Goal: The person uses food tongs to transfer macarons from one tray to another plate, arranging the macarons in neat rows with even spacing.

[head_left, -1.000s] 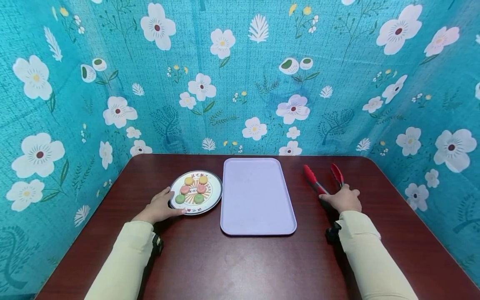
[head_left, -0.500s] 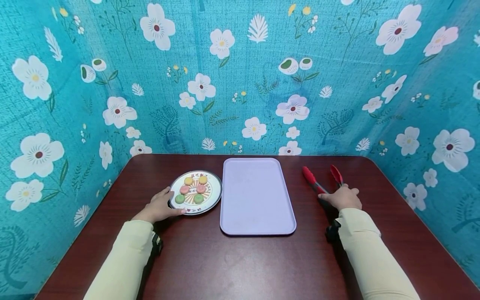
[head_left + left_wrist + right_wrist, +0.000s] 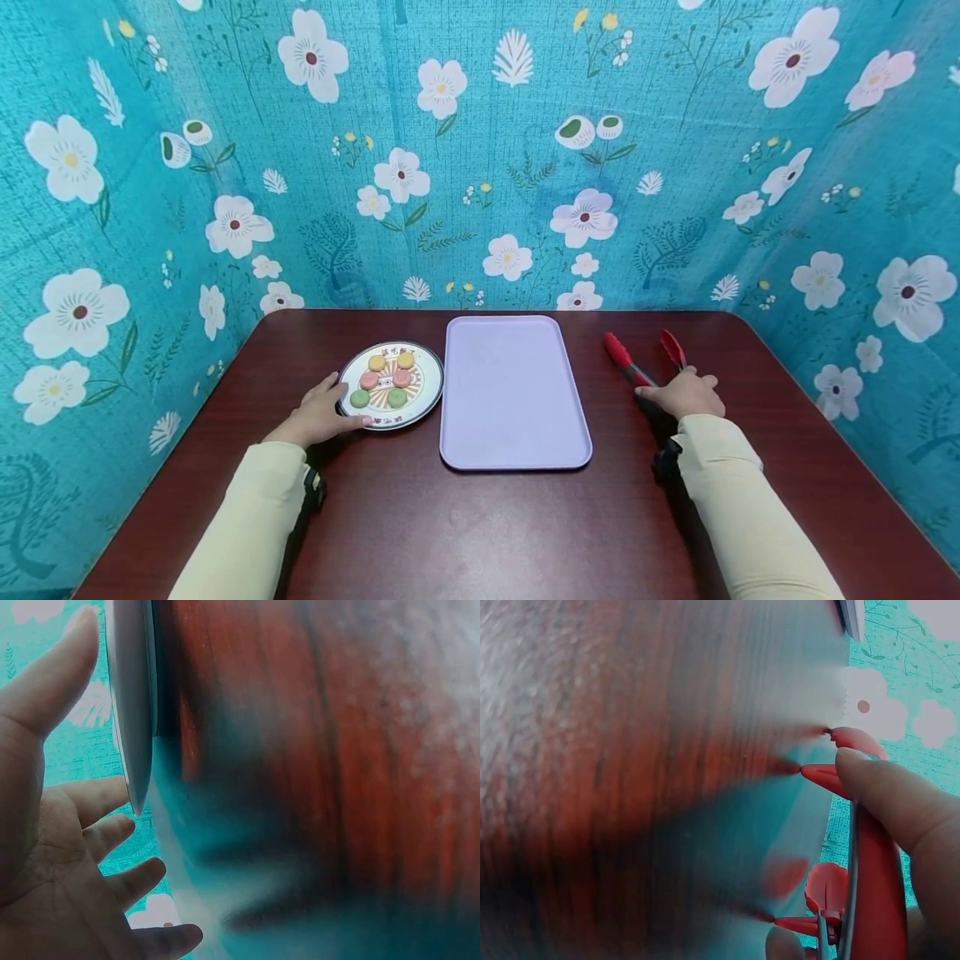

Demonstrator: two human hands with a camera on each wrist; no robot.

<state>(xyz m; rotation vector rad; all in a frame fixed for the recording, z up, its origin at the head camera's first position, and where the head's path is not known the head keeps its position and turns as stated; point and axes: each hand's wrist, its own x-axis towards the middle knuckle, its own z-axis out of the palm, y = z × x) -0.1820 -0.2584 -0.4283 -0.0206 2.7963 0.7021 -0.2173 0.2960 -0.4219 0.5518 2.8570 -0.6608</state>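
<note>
My left hand [image 3: 318,414] rests at the left side of a round white plate [image 3: 429,387] with a dark rim. In the left wrist view the fingers [image 3: 105,832] are spread loosely and one touches the plate's edge, while the thumb lies over the plate's upper side. Several macarons, yellow, pink [image 3: 402,378] and green, sit on the plate in pairs. On the right, my right hand [image 3: 686,396] holds red-tipped tongs [image 3: 877,877] whose arms stand apart. The thumb lies along one arm and a fingertip shows by the other; the handle end is hidden.
A pale lilac rectangular tray [image 3: 513,392] lies mid-table, its left edge close beside the plate. The dark brown wooden table [image 3: 480,533] has rounded far corners. Blue flowered cloth [image 3: 465,167] hangs behind and at both sides.
</note>
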